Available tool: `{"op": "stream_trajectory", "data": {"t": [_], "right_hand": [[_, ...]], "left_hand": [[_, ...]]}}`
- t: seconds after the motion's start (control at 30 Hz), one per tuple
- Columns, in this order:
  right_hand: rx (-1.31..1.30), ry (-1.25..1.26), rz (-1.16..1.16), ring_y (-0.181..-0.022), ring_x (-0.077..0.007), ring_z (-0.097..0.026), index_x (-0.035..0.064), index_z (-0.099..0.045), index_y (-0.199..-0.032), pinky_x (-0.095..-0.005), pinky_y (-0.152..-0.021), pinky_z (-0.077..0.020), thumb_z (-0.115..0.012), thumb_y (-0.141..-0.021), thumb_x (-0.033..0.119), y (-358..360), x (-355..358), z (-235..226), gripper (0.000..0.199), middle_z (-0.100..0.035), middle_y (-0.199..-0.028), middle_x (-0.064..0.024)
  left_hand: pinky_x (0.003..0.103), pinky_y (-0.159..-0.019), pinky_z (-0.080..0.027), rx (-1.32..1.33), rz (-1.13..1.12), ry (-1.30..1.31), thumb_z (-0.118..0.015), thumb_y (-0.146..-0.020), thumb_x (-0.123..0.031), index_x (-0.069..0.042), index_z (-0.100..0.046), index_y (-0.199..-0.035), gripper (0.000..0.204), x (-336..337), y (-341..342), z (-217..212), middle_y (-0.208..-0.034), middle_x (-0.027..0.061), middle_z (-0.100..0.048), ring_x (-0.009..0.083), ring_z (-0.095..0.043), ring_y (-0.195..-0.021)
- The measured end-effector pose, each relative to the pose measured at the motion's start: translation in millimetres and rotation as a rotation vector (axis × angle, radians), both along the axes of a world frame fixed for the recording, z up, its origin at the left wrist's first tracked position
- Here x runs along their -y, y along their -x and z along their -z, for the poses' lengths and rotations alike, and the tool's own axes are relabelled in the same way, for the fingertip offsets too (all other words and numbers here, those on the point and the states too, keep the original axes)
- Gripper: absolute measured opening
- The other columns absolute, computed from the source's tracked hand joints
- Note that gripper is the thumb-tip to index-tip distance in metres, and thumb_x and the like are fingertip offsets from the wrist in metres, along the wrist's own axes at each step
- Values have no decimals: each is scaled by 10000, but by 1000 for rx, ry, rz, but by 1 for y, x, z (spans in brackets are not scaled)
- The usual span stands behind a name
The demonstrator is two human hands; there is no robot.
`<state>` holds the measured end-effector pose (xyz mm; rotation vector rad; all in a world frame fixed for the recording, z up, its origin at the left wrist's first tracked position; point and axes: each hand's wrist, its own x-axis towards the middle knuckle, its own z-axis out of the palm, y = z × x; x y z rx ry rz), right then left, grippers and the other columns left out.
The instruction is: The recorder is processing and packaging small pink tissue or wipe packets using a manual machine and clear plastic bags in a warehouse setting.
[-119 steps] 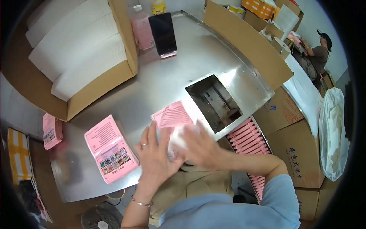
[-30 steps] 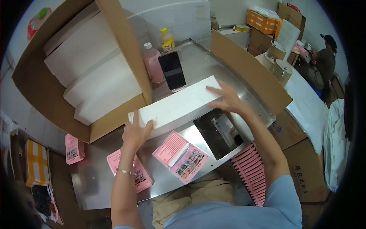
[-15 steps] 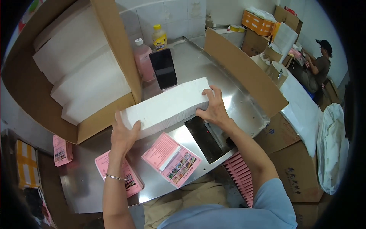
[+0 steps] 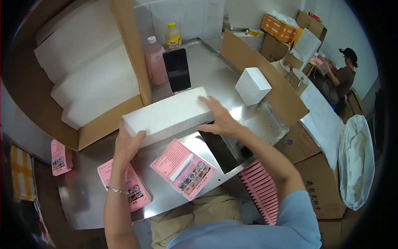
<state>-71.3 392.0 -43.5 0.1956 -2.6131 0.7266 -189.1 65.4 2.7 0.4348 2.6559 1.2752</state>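
A long stack of white paper tissues (image 4: 168, 114) lies across the metal table between my two hands. My left hand (image 4: 127, 143) is closed round its left end, thumb on the front face. At the other end, my right hand (image 4: 222, 118) grips the stack with fingers over the top and thumb low at the front. A short separate block of white tissues (image 4: 253, 86) stands slightly tilted by the cardboard flap. Nearer me are an opened pink printed packet (image 4: 182, 169) and a pile of pink packets (image 4: 134, 189), partly hidden by my left forearm.
A large cardboard box (image 4: 93, 135) holding white tissue stacks stands at the left. Behind are a phone (image 4: 177, 70), a pink bottle (image 4: 155, 62) and a yellow bottle (image 4: 173, 37). A black device (image 4: 222, 149) sits at the front edge. Another person (image 4: 342, 79) works at far right.
A short block has come off the stack's right end and now stands apart to the right. The remaining stack is shorter, and my right hand has shifted left to its new end.
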Motion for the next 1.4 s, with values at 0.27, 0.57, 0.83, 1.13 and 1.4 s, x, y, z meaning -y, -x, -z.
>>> {"op": "stream_trajectory", "data": {"t": [0.27,0.57,0.83,1.13,1.4], "right_hand": [[-257,8,216,-1201,-521,-462,54,-474,-1203,-521,-993,-475,-797,-628,158,27,56,15,668,-391,-1308,-311],[-219,-878,518,-1228,-470,-477,45,-546,-1158,-560,-1063,-376,-757,-645,146,-15,-30,-35,564,-439,-1372,-311],[-19,138,74,-1298,-563,-392,117,-453,-1384,-515,-1063,-442,-811,-678,248,29,94,5,803,-300,-1439,-367],[-377,-65,367,-1245,-490,-462,76,-562,-1151,-566,-1026,-404,-745,-619,124,19,41,-19,564,-433,-1365,-311],[-588,-409,395,-1278,-344,-483,93,-661,-1170,-525,-996,-384,-713,-747,107,-5,-14,-39,426,-499,-1369,-190]], "left_hand": [[428,-1027,-458,-91,43,40,-652,-816,-329,66,-209,-1534,931,-5,4,8,-1312,345,-545,441,-579,-1188],[389,-919,-524,-60,34,-74,-732,-826,-460,88,-470,-1361,809,15,11,-5,-1146,291,-670,371,-673,-1052],[420,-951,-523,-82,-29,393,-703,-736,-725,158,-427,-1324,1096,-59,9,-18,-1237,321,-619,414,-638,-1142],[415,-978,-502,-58,184,598,-738,-681,-604,94,-351,-1424,1090,-48,13,-23,-1247,294,-618,395,-627,-1162],[383,-912,-524,540,357,-234,-701,-765,-400,7,-520,-1307,702,-71,47,-5,-1135,149,-686,287,-670,-1044]]}}
